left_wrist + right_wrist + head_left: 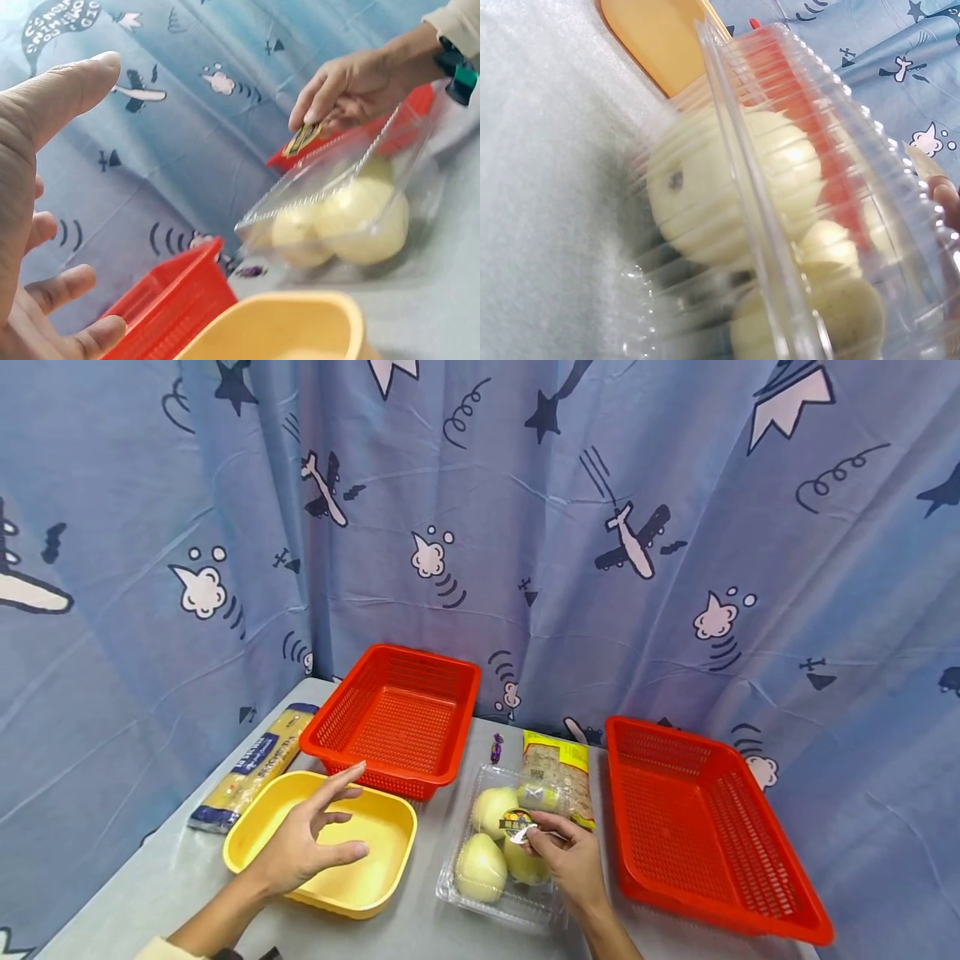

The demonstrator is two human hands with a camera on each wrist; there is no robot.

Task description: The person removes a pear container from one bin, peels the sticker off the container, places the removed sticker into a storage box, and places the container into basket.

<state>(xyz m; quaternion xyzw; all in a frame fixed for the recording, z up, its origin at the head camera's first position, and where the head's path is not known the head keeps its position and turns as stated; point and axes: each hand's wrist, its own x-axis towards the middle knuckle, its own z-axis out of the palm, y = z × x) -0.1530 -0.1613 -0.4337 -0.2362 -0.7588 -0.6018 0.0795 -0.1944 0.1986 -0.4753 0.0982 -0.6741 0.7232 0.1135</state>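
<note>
In the head view a clear plastic clamshell box (461, 852) of pale yellow, round fruits (482, 867) lies on the table. At its lid my right hand (573, 860) pinches an oval label sticker (517, 823) between thumb and fingers; part of the sticker shows a white, lifted edge. The left wrist view also shows the right hand (352, 94) with the sticker (302, 139) at the lid's edge. My left hand (303, 843) hovers over the yellow basin (375, 843), fingers apart and holding nothing. The right wrist view shows the box's ridged side (742, 172) close up.
Red baskets stand behind the basin (390, 718) and at the right (697, 835). A pasta packet (258, 764) lies at the left. Behind the box are a yellow-topped food packet (558, 768) and a small purple wrapped sweet (497, 748). A blue patterned curtain (465, 543) hangs behind the table.
</note>
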